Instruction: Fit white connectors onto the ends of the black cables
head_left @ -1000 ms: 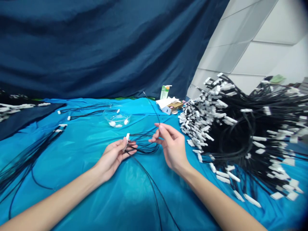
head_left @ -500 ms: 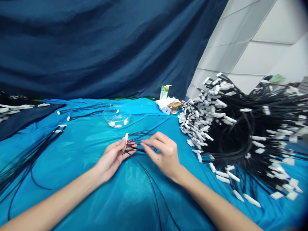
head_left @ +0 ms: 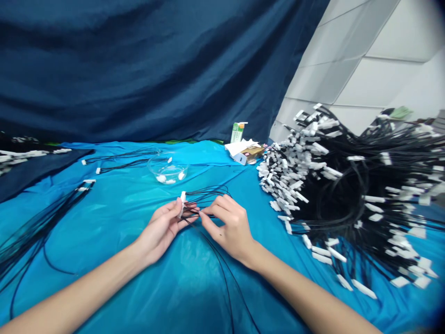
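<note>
My left hand (head_left: 160, 231) grips a white plastic connector (head_left: 182, 199) between thumb and fingers, holding it upright. Several thin black wires (head_left: 208, 191) run from the connector toward the right, and two of them trail down to the lower edge of the view. Just right of the connector, my right hand (head_left: 228, 227) pinches a black wire (head_left: 197, 213) with thumb and forefinger. Its other fingers are curled. The exact contact at the fingertips is too small to make out clearly.
A clear bowl (head_left: 168, 172) with several white connectors stands beyond my hands. Bundled wires (head_left: 52, 220) lie left; a large heap of wires with white connectors (head_left: 313, 185) fills the right. A small carton (head_left: 237, 132) and an opened box (head_left: 247, 153) sit at the back on blue cloth (head_left: 132, 204).
My right hand has moved left and slightly down, bringing its pinched fingertips closer to the connector. The left hand stays put with the connector.
</note>
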`<action>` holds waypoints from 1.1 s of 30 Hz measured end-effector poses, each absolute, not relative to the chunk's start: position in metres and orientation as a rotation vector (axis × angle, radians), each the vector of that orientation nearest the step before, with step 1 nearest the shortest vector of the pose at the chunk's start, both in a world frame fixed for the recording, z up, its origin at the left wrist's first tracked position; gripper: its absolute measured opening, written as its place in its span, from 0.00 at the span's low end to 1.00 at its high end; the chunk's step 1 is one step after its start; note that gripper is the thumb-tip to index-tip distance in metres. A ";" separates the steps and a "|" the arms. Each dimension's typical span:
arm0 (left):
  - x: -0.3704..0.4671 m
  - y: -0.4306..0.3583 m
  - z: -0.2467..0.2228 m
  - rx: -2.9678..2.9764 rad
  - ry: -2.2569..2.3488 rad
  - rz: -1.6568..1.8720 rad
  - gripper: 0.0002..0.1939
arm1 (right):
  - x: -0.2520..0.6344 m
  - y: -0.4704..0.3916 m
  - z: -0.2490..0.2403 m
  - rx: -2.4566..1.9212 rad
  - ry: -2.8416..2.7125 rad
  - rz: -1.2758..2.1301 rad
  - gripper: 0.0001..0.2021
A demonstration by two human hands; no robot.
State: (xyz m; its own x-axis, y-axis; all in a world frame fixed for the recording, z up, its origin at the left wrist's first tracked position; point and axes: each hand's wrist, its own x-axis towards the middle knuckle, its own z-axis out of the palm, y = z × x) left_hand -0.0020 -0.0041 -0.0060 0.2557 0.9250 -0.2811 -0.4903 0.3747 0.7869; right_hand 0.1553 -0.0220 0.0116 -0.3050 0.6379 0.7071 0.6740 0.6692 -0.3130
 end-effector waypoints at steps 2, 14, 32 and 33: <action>-0.002 -0.004 -0.006 0.634 0.827 1.048 0.08 | 0.155 -0.022 0.011 -1.019 -2.011 -0.040 0.09; -0.002 -0.005 -0.007 0.683 0.810 1.041 0.09 | 0.154 -0.023 0.012 -1.041 -1.960 0.057 0.08; -0.002 -0.006 -0.009 0.756 0.781 1.055 0.15 | 0.154 -0.025 0.015 -1.099 -1.919 0.254 0.06; -0.002 -0.006 -0.009 0.754 0.780 1.052 0.14 | 0.154 -0.025 0.014 -1.103 -1.915 0.255 0.06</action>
State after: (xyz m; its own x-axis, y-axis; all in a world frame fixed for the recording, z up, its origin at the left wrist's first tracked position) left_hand -0.0022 -0.0061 -0.0088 0.2936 0.9372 -0.1882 -0.4533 0.3099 0.8358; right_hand 0.1537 -0.0246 0.0144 -0.2131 0.7773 0.5919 0.5950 0.5838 -0.5524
